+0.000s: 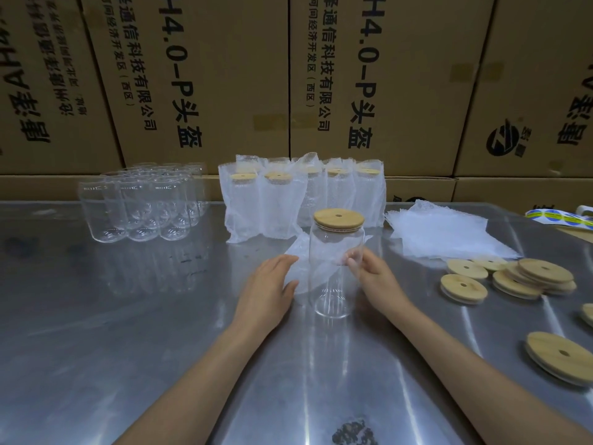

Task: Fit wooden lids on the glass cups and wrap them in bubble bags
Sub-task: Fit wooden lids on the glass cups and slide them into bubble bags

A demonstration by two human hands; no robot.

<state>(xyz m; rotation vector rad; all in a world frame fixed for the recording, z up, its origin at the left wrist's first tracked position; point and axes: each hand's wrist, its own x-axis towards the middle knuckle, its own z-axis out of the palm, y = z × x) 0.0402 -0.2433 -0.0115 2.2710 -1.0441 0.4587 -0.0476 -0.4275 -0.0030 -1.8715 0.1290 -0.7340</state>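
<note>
At the centre of the frame, a glass cup stood upright on the steel bench, with a wooden lid seated on its rim. A bubble bag lay behind and to the left of the cup, partly visible through the glass.

The left hand rested on the bubble bag with its fingers straight and close together, the thumb extended toward the cup. The right hand was at the right side of the cup, its fingertips pinching the bubble bag edge against the glass; the exact contact was blurred.

At upper left stood a cluster of bare glass cups. Behind the centre stood wrapped cups with lids fitted. At right lay a stack of flat bubble bags and loose wooden lids.
</note>
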